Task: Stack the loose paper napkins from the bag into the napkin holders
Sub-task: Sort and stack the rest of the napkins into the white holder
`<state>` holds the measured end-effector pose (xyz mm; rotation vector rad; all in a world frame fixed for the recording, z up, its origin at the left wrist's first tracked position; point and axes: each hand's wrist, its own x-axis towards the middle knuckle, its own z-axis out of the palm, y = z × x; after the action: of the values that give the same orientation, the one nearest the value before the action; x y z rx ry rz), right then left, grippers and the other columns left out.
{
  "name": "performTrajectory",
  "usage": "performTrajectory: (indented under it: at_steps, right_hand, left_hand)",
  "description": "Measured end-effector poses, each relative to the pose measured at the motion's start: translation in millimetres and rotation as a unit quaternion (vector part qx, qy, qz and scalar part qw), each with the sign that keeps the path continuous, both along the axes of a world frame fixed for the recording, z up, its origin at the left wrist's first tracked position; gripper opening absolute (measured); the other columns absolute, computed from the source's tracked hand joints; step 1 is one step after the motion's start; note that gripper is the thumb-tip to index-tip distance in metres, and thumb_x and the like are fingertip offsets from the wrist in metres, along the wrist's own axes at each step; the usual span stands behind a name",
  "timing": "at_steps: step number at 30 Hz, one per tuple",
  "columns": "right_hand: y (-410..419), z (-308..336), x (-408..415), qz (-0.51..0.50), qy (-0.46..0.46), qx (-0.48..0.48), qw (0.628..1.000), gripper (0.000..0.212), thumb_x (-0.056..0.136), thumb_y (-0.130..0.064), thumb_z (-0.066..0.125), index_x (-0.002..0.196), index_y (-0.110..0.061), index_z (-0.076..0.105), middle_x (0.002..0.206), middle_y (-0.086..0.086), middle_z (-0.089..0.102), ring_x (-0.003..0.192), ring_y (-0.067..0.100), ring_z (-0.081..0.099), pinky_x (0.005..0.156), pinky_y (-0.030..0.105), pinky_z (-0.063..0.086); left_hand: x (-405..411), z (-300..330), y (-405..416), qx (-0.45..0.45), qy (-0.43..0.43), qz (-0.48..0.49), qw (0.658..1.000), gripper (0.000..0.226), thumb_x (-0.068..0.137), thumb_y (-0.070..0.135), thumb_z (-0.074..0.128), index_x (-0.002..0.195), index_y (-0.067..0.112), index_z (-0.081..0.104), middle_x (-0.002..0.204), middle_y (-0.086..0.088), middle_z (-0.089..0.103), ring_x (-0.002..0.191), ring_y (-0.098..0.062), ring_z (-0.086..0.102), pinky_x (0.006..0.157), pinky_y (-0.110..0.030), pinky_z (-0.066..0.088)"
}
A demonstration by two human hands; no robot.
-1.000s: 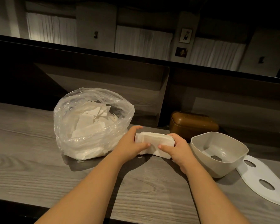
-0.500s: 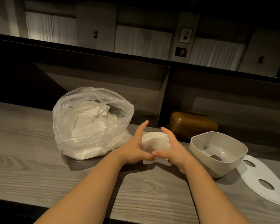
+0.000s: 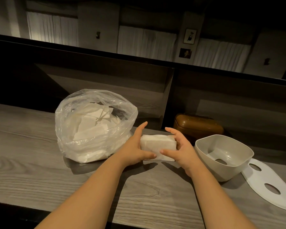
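Both hands bracket a small stack of white napkins (image 3: 157, 143) standing on the wood-grain counter (image 3: 31, 162) near frame centre. Left hand (image 3: 135, 148) is pressed flat against the stack's 9 o'clock end, fingers straight and pointing away toward 12, thumb lying along the near bottom edge. Right hand (image 3: 180, 148) cups the 3 o'clock end, fingers loosely bent over the far corner, thumb reaching in along the near face; the two thumb tips are close, not touching. Neither hand is closed round the stack, more a squaring press from both sides. One loose sheet sticks out under the stack's near edge. At 9 to 10 o'clock of the stack, just beside the left hand, sits the clear plastic bag (image 3: 89, 129), mouth open, more loose napkins jumbled inside. At 3 o'clock, near the right wrist, a beige napkin holder (image 3: 224, 154) with cut-out holes in its floor. Its flat white lid (image 3: 271, 185), two oval holes, lies at 4 o'clock, touching the holder. A brown lidded box (image 3: 198, 126) sits at 1 o'clock against the dark back wall.
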<state>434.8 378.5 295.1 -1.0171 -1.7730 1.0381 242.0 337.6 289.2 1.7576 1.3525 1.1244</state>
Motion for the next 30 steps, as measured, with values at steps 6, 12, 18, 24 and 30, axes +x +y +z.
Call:
performTrajectory:
  at_steps: [6,12,18,24,30]
  right_hand:
    - [-3.9,-0.8,2.9,-0.016,-0.026,0.001,1.000,0.039,0.078,-0.007,0.079,0.104,-0.034,0.066,0.119,-0.006,0.055,0.111,0.020,0.056,0.078,0.029,0.060]
    - [-3.6,4.1,1.6,-0.033,0.001,0.026,0.999,0.057,0.080,-0.008,0.078,0.119,-0.042,0.052,0.117,-0.012,0.056,0.106,0.013,0.056,0.076,0.025,0.058]
    - [-1.4,3.4,0.2,-0.077,-0.057,0.013,0.995,0.058,0.083,-0.008,0.075,0.122,-0.042,0.049,0.118,-0.012,0.051,0.105,0.013,0.054,0.079,0.028,0.058]
    - [-5.8,13.2,-1.6,0.019,-0.075,-0.101,0.992,0.048,0.080,-0.017,0.079,0.119,-0.028,0.054,0.113,-0.004,0.061,0.102,0.016,0.061,0.083,0.031,0.057]
    - [-14.7,18.9,-9.4,0.051,-0.050,-0.128,0.989,0.022,0.091,-0.030,0.067,0.111,-0.031,0.059,0.108,-0.003,0.069,0.099,0.017,0.068,0.086,0.038,0.058]
  left_hand:
    - [-3.1,1.6,-4.3,-0.002,0.010,-0.043,0.999,0.105,0.080,0.013,0.078,0.150,0.051,0.010,0.129,0.013,0.042,0.108,-0.009,0.055,0.080,-0.015,0.054]
    - [-3.6,-0.4,-0.4,0.019,-0.049,0.001,0.999,0.095,0.083,0.012,0.076,0.148,0.049,0.018,0.135,0.003,0.047,0.108,-0.013,0.058,0.079,-0.019,0.057]
    - [-1.0,0.2,-0.3,-0.004,-0.016,0.033,0.999,0.084,0.085,0.021,0.075,0.150,0.038,0.023,0.130,0.009,0.045,0.108,-0.010,0.055,0.076,-0.017,0.052]
    - [7.3,5.4,-0.3,-0.042,-0.203,0.068,0.976,0.020,0.092,0.020,0.065,0.109,0.027,0.058,0.115,-0.002,0.062,0.107,-0.019,0.060,0.088,-0.035,0.056]
    - [17.9,14.3,-5.6,-0.029,-0.303,0.056,0.951,0.029,0.089,0.012,0.069,0.108,0.030,0.057,0.113,-0.001,0.062,0.104,-0.020,0.063,0.084,-0.038,0.059]
